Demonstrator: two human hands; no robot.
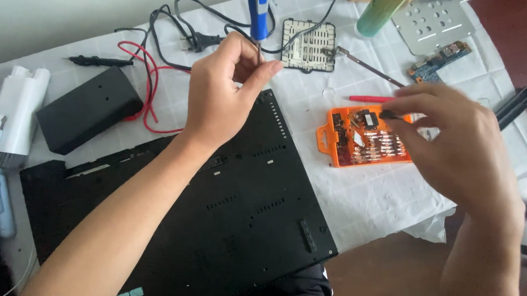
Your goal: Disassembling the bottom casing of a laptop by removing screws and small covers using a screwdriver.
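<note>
My left hand [225,84] pinches the thin metal shaft just below a blue electric screwdriver [257,14], held upright above the far corner of an upturned black laptop [237,206]. My right hand [447,138] hovers over an orange screwdriver bit case [329,139] and pinches a small dark piece, probably a bit holder, at its fingertips. The case lies open with several metal bits in rows.
On the white cloth lie a black box [87,116] with red wires [150,90], a black power cable [180,32], a white slotted part [308,44], a red-handled tool [369,99], a green cylinder [379,14], a metal bracket [435,22], a small circuit board [439,61] and a white device [16,116].
</note>
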